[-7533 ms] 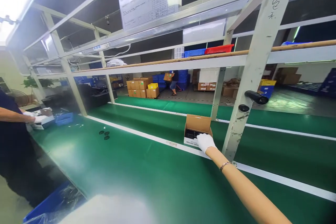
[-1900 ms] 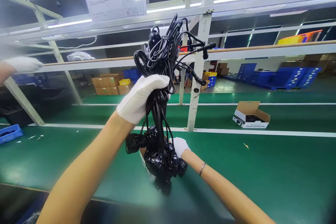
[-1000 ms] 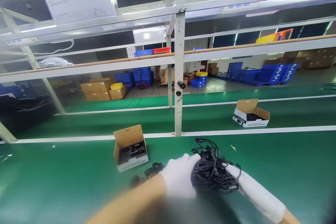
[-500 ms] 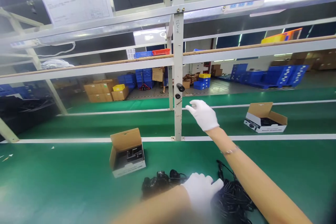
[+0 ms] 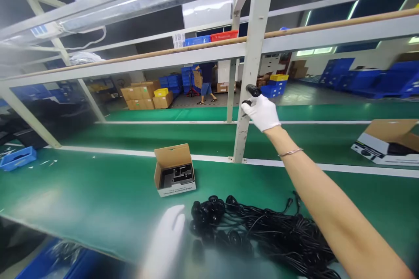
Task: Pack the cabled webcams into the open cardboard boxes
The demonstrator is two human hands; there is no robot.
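My right hand (image 5: 262, 113), in a white glove, is stretched up to the white upright post (image 5: 248, 74). Its fingertips pinch a small black knob (image 5: 245, 103) on that post, just below a black cylinder (image 5: 253, 90) fixed there. My left hand (image 5: 167, 237), also gloved and blurred, lies flat with fingers stretched on the green table, touching nothing I can make out. Right beside it lies a tangled bundle of black cables with round black heads (image 5: 258, 233). An open cardboard box (image 5: 175, 171) with a black insert stands behind the bundle.
A second open box (image 5: 388, 141) sits on the far belt at the right. A blue tray (image 5: 18, 158) lies at the left, and a blue bin (image 5: 49, 263) sits below the table edge. A person (image 5: 206, 82) walks among stacked cartons (image 5: 144, 96) beyond the frame.
The cable bundle was lifted, then laid on the table. My right hand let go of it and rose to the post. My left hand slid off the bundle to the left.
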